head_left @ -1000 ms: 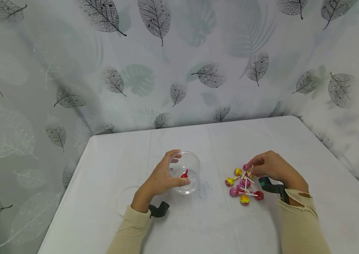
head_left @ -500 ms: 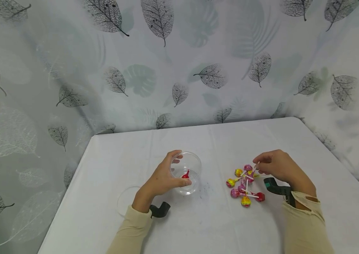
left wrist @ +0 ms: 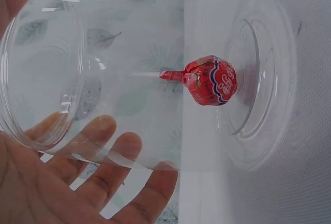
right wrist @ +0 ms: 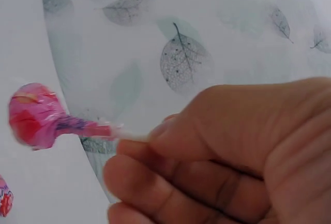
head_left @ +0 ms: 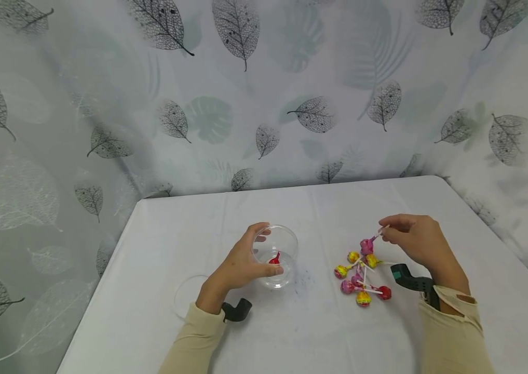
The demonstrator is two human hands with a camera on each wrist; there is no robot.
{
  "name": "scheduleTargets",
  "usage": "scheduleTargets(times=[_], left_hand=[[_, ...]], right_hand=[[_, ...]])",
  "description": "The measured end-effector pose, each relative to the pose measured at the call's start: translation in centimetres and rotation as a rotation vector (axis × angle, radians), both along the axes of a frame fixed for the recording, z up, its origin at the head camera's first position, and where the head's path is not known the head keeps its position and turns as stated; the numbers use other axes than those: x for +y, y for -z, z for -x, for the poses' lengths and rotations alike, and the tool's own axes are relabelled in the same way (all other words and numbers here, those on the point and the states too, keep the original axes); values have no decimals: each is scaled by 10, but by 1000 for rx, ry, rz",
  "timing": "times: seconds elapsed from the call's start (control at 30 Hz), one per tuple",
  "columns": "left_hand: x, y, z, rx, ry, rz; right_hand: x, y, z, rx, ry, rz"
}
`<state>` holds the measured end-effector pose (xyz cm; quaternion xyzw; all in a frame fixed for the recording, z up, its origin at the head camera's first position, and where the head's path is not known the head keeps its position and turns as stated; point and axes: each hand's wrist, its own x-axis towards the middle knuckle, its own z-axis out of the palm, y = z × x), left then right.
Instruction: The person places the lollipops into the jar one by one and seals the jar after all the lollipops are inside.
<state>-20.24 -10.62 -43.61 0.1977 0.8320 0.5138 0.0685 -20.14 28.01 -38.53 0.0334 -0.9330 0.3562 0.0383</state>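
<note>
My left hand (head_left: pixel 244 262) grips a clear plastic jar (head_left: pixel 276 244), thumb on the near side and fingers behind it. Inside the jar, a red-wrapped lollipop (left wrist: pixel 211 80) rests head down near the base, its stick pointing up toward the open mouth. Between thumb and forefinger, my right hand (head_left: pixel 413 240) pinches the white stick of a pink lollipop (right wrist: pixel 35 116), whose head hangs down to the left. Below it lies a loose pile of lollipops in yellow, pink and red wrappers, among them a yellow one (head_left: pixel 363 298) and a red one (head_left: pixel 384 293).
A clear round lid (head_left: pixel 188 298) lies flat on the white-covered table (head_left: pixel 310 337), left of the jar and partly behind my left forearm. A leaf-patterned curtain (head_left: pixel 226 124) stands along the table's back and sides.
My right hand has drawn the pink lollipop up out of the pile, moving up and slightly right. My left hand keeps its hold on the jar in the same place.
</note>
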Motion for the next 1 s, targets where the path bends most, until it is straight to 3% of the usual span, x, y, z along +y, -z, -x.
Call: scheduleTargets(times=[0.2, 0.67, 1.0], left_hand=[[0, 0, 0, 18, 4, 6], [-1, 1, 2, 50, 5, 23], [-1, 3, 2, 55, 1, 28]], right_hand=[[-7, 1, -1, 138, 32, 77], [-19, -4, 0, 187, 100, 265], [-24, -7, 1, 245, 89, 290]])
